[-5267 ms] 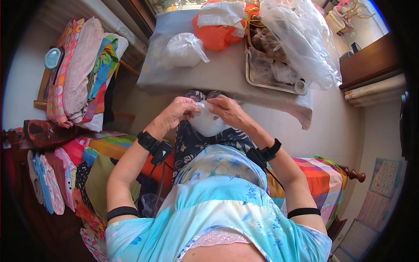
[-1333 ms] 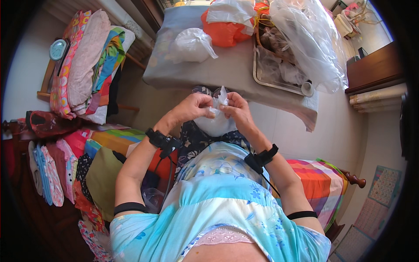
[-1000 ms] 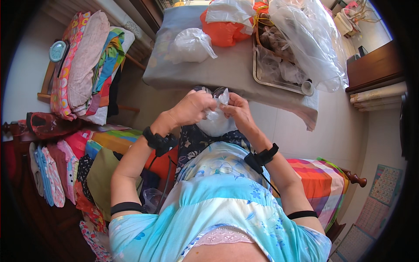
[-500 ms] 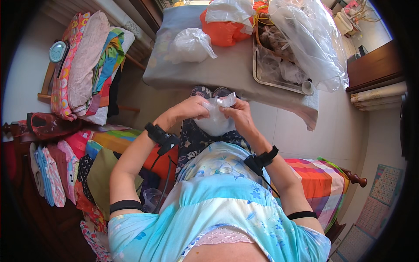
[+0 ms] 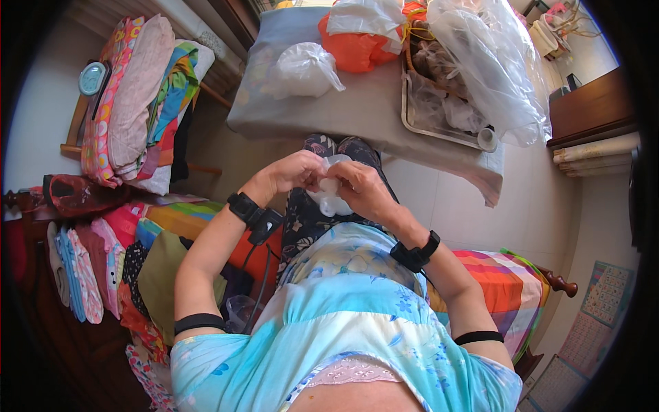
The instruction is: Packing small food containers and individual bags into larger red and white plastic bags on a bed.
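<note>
Grey cloth covers the counter (image 5: 357,113), its front edge sagging just beyond the person's knees; a metal-rimmed tray (image 5: 406,113) sits near that edge, toward the right. Pale floor (image 5: 446,199) shows to the right of the legs, between the counter and a checked bed cover (image 5: 494,281), so room lies open beside the right forearm. The small plastic bag (image 5: 334,207), whitish and translucent, rests on the lap over dark patterned trousers (image 5: 300,226), rounded below and crumpled above. The left hand (image 5: 296,170) has its fingers (image 5: 317,167) bent together, clamped on the upper part of the bag. The right hand (image 5: 364,189) pinches it from the other side, fingertips nearly meeting the left ones (a round, pale bit shows between them; whether it is the gathered neck, I cannot tell).
</note>
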The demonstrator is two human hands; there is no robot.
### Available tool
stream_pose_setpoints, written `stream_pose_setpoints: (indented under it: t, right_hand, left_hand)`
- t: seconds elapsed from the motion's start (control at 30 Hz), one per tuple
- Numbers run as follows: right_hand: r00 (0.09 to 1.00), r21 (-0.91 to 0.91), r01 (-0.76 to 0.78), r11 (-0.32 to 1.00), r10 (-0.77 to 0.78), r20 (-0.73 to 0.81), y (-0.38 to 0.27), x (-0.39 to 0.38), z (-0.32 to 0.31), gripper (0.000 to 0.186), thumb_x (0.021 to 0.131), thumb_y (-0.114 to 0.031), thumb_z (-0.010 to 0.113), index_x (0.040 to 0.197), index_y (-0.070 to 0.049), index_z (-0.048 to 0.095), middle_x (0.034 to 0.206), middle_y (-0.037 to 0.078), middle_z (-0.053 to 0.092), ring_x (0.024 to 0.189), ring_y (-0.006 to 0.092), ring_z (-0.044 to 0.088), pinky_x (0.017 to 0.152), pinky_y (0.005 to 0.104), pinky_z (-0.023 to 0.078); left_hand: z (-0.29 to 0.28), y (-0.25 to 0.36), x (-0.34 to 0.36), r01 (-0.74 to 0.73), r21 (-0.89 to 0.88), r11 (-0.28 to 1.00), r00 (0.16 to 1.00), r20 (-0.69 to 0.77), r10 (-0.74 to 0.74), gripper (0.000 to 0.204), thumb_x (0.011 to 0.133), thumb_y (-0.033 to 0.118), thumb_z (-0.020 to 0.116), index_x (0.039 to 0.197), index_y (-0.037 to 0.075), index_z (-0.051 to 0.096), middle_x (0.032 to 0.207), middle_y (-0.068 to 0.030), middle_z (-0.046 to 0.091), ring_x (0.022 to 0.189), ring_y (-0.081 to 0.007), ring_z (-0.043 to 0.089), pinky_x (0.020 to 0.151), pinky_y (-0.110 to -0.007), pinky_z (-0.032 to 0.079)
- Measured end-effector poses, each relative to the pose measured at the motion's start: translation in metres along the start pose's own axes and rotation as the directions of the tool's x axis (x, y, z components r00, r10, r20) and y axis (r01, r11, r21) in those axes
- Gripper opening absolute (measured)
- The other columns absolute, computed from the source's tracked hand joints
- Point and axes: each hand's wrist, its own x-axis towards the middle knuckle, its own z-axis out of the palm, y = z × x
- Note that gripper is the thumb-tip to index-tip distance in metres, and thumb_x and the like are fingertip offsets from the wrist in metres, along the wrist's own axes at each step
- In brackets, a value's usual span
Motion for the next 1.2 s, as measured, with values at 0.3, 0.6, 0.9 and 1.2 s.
stream_pose_setpoints:
  t: [0.3, 0.6, 0.9, 1.2]
  right_hand:
    - [0.998, -0.084, -0.066, 0.994, 0.066, -0.005, 0.008, 0.007, 0.007, 0.017, 0.067, 0.003, 0.065, 0.082, -0.004, 0.062, 0.078, 0.012, 0.061, 0.071, 0.0309, 0.062, 0.063, 0.0372, 0.049]
    - [0.965, 0.021, -0.246, 0.969, 0.243, 0.094, 0.009, 0.011, -0.003, 0.024, 0.066, 0.002, 0.072, 0.088, -0.002, 0.065, 0.08, 0.008, 0.058, 0.07, 0.0212, 0.058, 0.063, 0.031, 0.047]
    - [0.926, 0.057, -0.373, 0.926, 0.368, 0.081, 0.019, 0.015, 0.005, 0.052, 0.062, -0.004, 0.075, 0.111, -0.005, 0.061, 0.086, 0.009, 0.063, 0.078, 0.0228, 0.059, 0.07, 0.0329, 0.048]
    - [0.933, -0.06, -0.357, 0.932, 0.353, -0.069, 0.031, 0.008, 0.012, 0.033, 0.062, -0.01, 0.073, 0.093, -0.002, 0.063, 0.087, 0.017, 0.066, 0.082, 0.0335, 0.064, 0.072, 0.0397, 0.049]
  left_hand:
    - [0.004, -0.004, -0.011, -0.183, 0.146, 0.972, 0.982, -0.022, 0.188, 0.01, 0.077, 0.004, 0.059, 0.086, 0.003, 0.063, 0.079, -0.0023, 0.062, 0.071, -0.0095, 0.059, 0.071, -0.023, 0.049]
    - [0.005, -0.015, -0.003, -0.305, 0.22, 0.927, 0.946, -0.038, 0.321, 0.016, 0.07, -0.001, 0.059, 0.085, 0.0, 0.063, 0.077, -0.0028, 0.062, 0.07, -0.0113, 0.059, 0.067, -0.024, 0.048]
    - [0.007, -0.024, 0.014, -0.346, 0.267, 0.899, 0.918, -0.101, 0.383, 0.019, 0.074, -0.002, 0.059, 0.091, -0.001, 0.065, 0.086, -0.0015, 0.062, 0.08, -0.0091, 0.056, 0.071, -0.024, 0.046]
    - [0.037, -0.013, 0.001, -0.314, 0.611, 0.726, 0.736, -0.326, 0.593, 0.005, 0.078, 0.005, 0.062, 0.082, 0.0, 0.062, 0.071, -0.0054, 0.063, 0.067, -0.0108, 0.057, 0.062, -0.029, 0.046]
